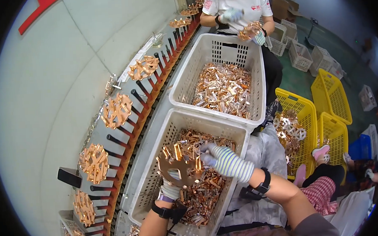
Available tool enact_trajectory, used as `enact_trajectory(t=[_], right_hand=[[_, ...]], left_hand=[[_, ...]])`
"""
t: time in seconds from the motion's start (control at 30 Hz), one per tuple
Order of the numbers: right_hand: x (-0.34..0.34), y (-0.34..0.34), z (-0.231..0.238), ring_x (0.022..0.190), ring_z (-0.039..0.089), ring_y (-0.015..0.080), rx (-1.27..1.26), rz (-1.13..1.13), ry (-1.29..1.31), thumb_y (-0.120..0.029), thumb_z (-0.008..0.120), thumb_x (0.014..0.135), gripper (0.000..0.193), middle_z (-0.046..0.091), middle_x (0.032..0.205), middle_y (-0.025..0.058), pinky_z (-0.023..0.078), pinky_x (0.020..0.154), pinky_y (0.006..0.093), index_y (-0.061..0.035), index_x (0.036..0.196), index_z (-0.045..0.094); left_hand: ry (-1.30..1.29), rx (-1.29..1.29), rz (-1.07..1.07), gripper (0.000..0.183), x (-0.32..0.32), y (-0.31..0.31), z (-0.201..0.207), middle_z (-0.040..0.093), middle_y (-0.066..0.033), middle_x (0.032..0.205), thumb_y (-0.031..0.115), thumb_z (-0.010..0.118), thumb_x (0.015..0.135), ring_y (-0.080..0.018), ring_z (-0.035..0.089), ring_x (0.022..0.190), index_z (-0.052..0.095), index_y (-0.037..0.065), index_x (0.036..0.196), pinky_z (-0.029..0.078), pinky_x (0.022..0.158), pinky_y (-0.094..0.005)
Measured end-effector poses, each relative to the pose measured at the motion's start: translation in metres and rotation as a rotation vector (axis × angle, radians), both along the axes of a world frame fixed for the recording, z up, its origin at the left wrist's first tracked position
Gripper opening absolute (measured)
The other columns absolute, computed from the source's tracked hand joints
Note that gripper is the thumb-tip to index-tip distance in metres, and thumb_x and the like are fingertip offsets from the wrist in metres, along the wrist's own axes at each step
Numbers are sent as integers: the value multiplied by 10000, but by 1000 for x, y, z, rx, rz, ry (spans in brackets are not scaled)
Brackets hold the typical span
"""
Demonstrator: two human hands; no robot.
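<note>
In my gloved left hand (170,188) is a copper-coloured, flat metal casting (181,172) with cut-out openings and upright prongs on its far side. My left fingers are mostly hidden beneath it. My right hand (227,158), in a striped glove, is at the casting's right edge beside a prong. Its fingers are bent together; what they pinch, if anything, is too small to make out. Both hands are over the near pale crate (241,136), which holds many small copper-coloured metal pieces (202,207).
Beyond stands another pale crate (259,80) of metal pieces, with a gloved co-worker (235,13) behind it. Along the left, a curved rack with dark pegs (117,141) carries several similar castings (117,111). A yellow crate (310,111) with metal parts stands to the right.
</note>
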State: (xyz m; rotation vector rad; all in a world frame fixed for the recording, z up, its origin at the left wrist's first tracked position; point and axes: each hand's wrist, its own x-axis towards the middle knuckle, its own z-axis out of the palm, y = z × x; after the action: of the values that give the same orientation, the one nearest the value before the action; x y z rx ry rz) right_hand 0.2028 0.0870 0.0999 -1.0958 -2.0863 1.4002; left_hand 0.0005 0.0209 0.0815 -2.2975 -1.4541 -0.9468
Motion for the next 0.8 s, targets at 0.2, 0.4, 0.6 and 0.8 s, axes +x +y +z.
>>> enact_trajectory(t=[0.2,0.4,0.6,0.8], right_hand=[[-3,-7,2,840,638,310,99,19,-106,-281,522,907,325,635,905,180,502,743,362,-20,1101,517],[-3,-22,15,777,650,293,324,32,38,-222,548,889,217,647,863,154,510,689,366,-34,995,566],[-14,-6,9,807,639,321,81,-44,-131,-302,572,873,353,627,841,196,491,728,377,-17,1071,509],[-16,-2,-10,807,629,354,27,-62,-44,-248,549,869,332,616,839,230,484,715,414,-13,1091,477]], left_hand=[[156,-112,-14,604,9,-5,-4,516,-127,1255,375,484,898,-223,577,1014,311,76,1393,442,938,-370],[-1221,-860,-33,783,-30,10,-63,441,-177,1310,499,648,740,-310,348,1267,382,116,1369,288,1036,-514],[-1195,-682,-165,561,-15,4,-104,431,-168,1324,473,386,940,-316,470,1180,358,108,1364,475,919,-432],[-2204,-868,-517,488,-21,-1,-94,457,-129,1299,374,403,963,-259,520,1119,353,93,1359,464,931,-373]])
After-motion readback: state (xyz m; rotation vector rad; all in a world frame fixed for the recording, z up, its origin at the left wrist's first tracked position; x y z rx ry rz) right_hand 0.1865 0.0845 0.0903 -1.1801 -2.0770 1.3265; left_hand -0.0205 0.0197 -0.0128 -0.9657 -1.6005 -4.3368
